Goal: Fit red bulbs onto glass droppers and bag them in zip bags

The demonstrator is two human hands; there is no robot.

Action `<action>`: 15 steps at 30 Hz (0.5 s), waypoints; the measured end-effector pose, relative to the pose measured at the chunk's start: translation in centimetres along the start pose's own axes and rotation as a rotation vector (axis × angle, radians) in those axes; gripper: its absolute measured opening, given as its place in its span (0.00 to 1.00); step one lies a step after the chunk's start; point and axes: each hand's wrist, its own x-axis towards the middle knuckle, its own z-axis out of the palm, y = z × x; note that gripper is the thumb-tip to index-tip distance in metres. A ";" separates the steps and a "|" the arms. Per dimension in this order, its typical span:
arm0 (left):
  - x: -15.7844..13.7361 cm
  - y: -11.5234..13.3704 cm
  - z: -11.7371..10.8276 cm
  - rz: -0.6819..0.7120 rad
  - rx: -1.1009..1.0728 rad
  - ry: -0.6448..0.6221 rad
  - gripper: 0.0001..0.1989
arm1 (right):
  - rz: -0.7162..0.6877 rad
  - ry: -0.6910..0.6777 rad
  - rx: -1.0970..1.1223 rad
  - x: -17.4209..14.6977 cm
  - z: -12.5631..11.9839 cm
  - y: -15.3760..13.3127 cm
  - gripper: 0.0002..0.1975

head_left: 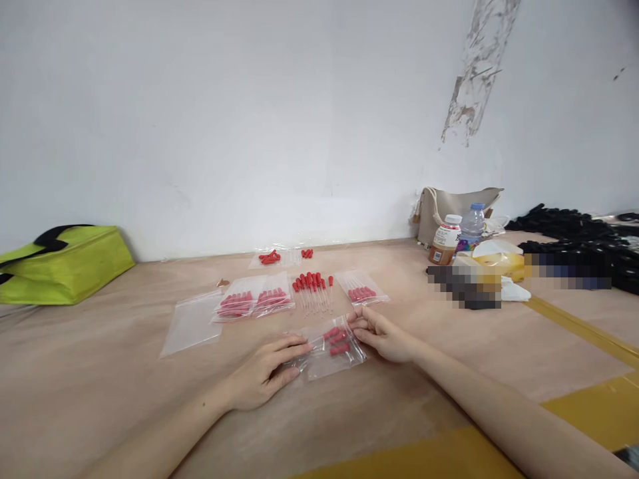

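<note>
A clear zip bag (322, 366) lies in front of me with a few red-bulbed droppers (340, 348) in it. My left hand (267, 372) rests at the bag's left end, fingers stretched onto the plastic and thumb apart. At the opposite side, my right hand (382, 336) has its fingers bent in and holds the bag's edge by the red bulbs. Just beyond is a loose bunch of red-bulbed droppers (313, 283). Filled dropper bags (272, 293) lie left of the bunch, and another filled bag (360, 287) is to its right.
An empty-looking zip bag (192, 324) lies at left. By the wall is a bag of red bulbs and clear tubes (287, 257). A lime-green bag (74, 266) stands far left. Two bottles (446, 241), a beige bag (429, 213) and a tissue pack (499, 261) stand right, near black items (574, 229).
</note>
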 end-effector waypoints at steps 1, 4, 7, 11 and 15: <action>0.0 0.0 0.0 0.005 -0.001 0.000 0.19 | -0.004 -0.024 0.002 -0.1 0.0 -0.1 0.12; 0.0 0.0 0.0 0.012 -0.004 -0.002 0.18 | -0.032 0.065 -0.106 0.0 -0.2 0.1 0.11; 0.0 0.0 0.0 0.004 -0.005 0.007 0.18 | -0.055 0.314 -0.336 0.7 -0.9 0.6 0.07; 0.0 0.1 -0.1 0.012 0.011 0.014 0.18 | -0.044 0.476 -0.617 2.8 -1.9 -0.3 0.04; -0.1 0.3 0.0 0.016 0.042 0.014 0.18 | 0.138 0.493 -0.821 6.7 -2.2 -2.1 0.06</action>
